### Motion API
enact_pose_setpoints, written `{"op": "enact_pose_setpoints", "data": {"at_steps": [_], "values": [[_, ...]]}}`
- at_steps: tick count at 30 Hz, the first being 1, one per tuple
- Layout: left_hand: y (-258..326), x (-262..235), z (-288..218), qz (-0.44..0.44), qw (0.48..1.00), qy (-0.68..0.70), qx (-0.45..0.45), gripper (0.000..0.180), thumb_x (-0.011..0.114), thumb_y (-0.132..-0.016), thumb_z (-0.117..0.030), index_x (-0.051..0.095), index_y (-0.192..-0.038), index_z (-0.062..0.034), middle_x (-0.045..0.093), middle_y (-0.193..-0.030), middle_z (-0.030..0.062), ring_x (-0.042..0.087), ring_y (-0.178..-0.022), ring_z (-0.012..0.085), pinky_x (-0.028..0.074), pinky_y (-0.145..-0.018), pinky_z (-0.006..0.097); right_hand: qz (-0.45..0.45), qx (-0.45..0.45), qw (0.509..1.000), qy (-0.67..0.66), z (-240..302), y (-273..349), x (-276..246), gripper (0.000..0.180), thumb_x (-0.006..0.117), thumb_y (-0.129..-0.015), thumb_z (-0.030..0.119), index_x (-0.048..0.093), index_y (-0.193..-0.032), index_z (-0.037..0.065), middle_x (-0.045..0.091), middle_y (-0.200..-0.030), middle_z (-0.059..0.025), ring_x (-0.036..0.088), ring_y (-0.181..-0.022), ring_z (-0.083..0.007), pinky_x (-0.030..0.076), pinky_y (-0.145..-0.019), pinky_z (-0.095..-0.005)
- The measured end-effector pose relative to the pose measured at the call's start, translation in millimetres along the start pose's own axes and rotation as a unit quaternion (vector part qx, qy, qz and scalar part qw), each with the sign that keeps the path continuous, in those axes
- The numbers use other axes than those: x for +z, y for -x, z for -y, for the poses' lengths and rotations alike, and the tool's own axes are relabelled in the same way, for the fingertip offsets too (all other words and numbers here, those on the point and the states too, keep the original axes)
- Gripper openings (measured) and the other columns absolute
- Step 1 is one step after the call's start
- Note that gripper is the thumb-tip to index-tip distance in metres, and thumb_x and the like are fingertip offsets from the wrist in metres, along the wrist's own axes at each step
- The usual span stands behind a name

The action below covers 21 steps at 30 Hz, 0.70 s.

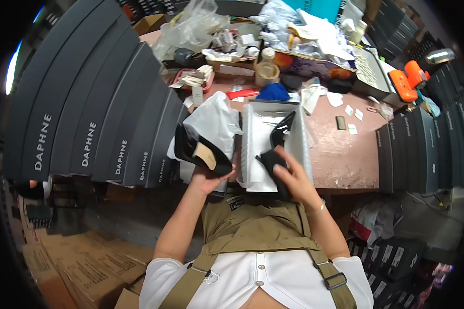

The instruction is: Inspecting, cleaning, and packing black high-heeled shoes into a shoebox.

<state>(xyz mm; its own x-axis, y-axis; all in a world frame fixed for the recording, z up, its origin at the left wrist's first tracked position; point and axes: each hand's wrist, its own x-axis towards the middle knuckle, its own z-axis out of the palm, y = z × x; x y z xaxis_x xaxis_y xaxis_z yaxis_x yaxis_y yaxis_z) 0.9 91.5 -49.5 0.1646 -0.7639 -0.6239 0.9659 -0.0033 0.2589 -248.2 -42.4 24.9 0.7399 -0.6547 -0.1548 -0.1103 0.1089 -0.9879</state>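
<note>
My left hand (207, 181) is closed round the toe end of a black high-heeled shoe (219, 158) with a tan insole patch, tilted beside the box. My right hand (298, 180) grips a dark cloth (275, 167) above the near part of an open shoe box (310, 154). White wrapping lines this box. Inside it, towards the far right, lies a second glossy black shoe (282, 130), its near end hidden behind the cloth. Crumpled white tissue paper (215, 116) spreads on the table left of the box, behind the held shoe.
Tall rows of dark shoe boxes (105, 113) stand at the left, with more boxes (410, 149) at the right. Behind the open box are a blue cap-like cloth (273, 92), a red-handled tool (242, 93) and tape rolls (267, 73). An orange tape dispenser (403, 85) sits farther right.
</note>
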Motion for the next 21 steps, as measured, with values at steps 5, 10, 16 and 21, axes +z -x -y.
{"op": "enact_pose_setpoints", "data": {"at_steps": [5,10,16,21], "values": [[6,3,3,-0.099,0.987,0.128,-0.004,0.074,0.051,-0.092,-0.051,0.029,-0.138,0.0027,0.04,-0.135,0.0315,0.04,-0.126,0.0455,0.037,-0.106,0.054,-0.155,-0.113,0.921,0.34,-78,-54,-15,0.072,0.067,-0.083,0.025,0.034,-0.139,-0.005,0.051,-0.125,-0.0281,0.061,-0.102,-0.0368,0.049,-0.086,-0.0381],[54,-2,38,-0.041,0.996,-0.043,0.072,0.059,0.048,-0.097,-0.041,0.037,-0.131,0.0056,0.05,-0.125,0.0281,0.053,-0.117,0.0372,0.047,-0.099,0.047,-0.149,-0.017,0.971,0.189,-68,-65,-25,0.052,0.066,-0.082,0.019,0.051,-0.124,-0.008,0.066,-0.099,-0.0237,0.065,-0.093,-0.0314,0.05,-0.082,-0.0355],[53,53,89,0.065,0.987,-0.149,-0.014,0.064,0.049,-0.093,-0.054,0.042,-0.134,-0.0053,0.048,-0.129,0.0165,0.046,-0.124,0.03,0.042,-0.101,0.045,-0.144,-0.116,0.975,0.125,36,-19,12,0.042,0.065,-0.083,0.008,0.055,-0.121,-0.006,0.065,-0.1,-0.0189,0.064,-0.086,-0.0252,0.05,-0.075,-0.0313],[16,45,93,0.224,0.972,-0.07,-0.001,0.05,0.048,-0.094,-0.051,0.05,-0.128,-0.0148,0.057,-0.12,0.0063,0.049,-0.119,0.0298,0.041,-0.1,0.048,-0.011,-0.278,0.93,0.242,52,13,55,0.039,0.064,-0.081,0.002,0.055,-0.119,0.001,0.06,-0.099,-0.0167,0.061,-0.087,-0.0339,0.05,-0.076,-0.0371]]}}
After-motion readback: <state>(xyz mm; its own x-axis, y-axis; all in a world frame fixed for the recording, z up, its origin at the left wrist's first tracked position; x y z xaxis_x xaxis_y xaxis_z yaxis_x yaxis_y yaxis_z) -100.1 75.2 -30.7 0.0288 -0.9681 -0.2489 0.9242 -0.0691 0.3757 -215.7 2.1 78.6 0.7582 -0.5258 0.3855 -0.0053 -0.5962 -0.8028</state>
